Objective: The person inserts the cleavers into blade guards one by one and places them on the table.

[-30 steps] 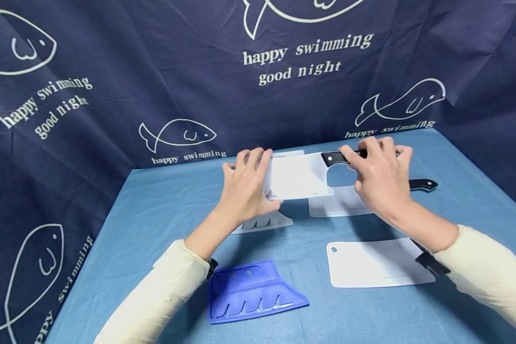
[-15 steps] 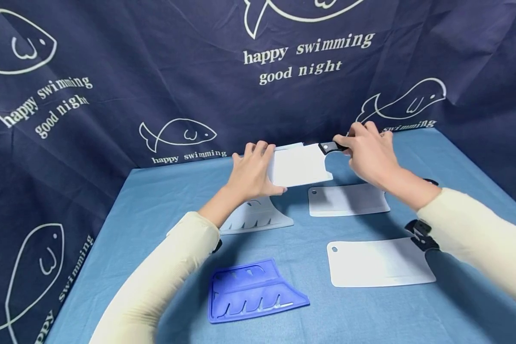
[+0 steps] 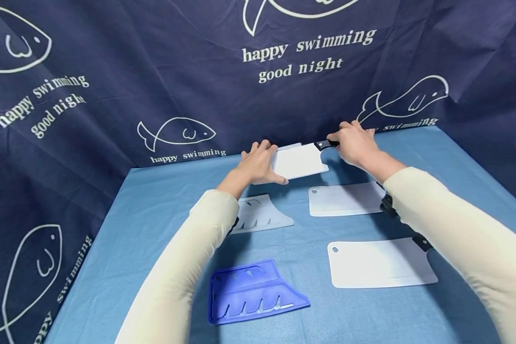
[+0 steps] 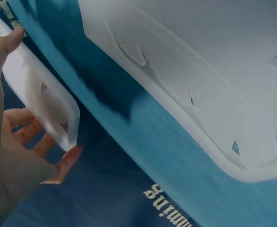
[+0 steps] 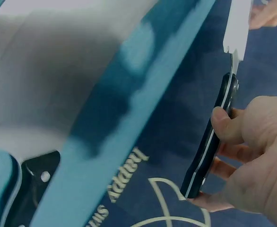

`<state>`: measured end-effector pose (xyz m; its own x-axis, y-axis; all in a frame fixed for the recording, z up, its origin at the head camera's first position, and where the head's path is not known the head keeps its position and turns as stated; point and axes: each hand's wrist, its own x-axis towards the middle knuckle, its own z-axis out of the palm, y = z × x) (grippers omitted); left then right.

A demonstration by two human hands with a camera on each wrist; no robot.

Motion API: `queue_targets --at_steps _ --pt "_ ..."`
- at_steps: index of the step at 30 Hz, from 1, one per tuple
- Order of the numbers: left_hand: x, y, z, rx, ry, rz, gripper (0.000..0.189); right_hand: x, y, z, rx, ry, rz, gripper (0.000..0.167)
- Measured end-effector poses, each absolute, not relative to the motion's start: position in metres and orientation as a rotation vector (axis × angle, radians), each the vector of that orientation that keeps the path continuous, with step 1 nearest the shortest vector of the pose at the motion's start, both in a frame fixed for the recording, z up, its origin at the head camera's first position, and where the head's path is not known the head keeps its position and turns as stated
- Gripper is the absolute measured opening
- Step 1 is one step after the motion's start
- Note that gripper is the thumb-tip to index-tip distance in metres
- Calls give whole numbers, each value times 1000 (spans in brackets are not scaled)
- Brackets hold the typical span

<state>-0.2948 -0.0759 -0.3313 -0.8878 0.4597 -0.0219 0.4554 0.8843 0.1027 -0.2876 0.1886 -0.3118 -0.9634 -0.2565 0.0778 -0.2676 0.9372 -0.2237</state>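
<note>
Held over the table's back edge in the head view is a cleaver whose blade is inside a white blade cover (image 3: pixel 300 161). My left hand (image 3: pixel 258 165) grips the cover's left end, thumb along the lower edge. In the left wrist view, the fingers and thumb span the cover (image 4: pixel 53 101). My right hand (image 3: pixel 356 143) holds the cleaver's black handle (image 3: pixel 325 145). The right wrist view shows thumb and fingers pinching this riveted handle (image 5: pixel 209 142). How much of the blade the cover hides I cannot tell.
A second white slotted cover (image 3: pixel 264 215) lies below my left hand, and a blue slotted cover (image 3: pixel 258 292) lies nearer. Two cleavers lie on the right, one farther cleaver (image 3: pixel 346 199) and one nearer cleaver (image 3: pixel 380 265). A dark printed curtain (image 3: pixel 301 105) hangs behind the table.
Both hands have carried the covered cleaver farther away, toward the back curtain. My right hand has also shifted left, while the things on the table stay put.
</note>
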Motion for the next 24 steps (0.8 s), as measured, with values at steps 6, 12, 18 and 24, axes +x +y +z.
queue_targets --at_steps 6,12,18,24 --pt "-308 -71 -340 615 2862 160 102 -305 189 -332 414 -3146 383 43" --pt "-315 -67 -348 525 2748 150 100 -313 187 -355 408 -3196 359 42" --pt "-318 -69 -353 470 2687 211 100 -319 184 -368 402 -3226 351 43" --pt "-317 -71 -354 473 2650 218 102 -319 181 -374 389 -3237 374 44"
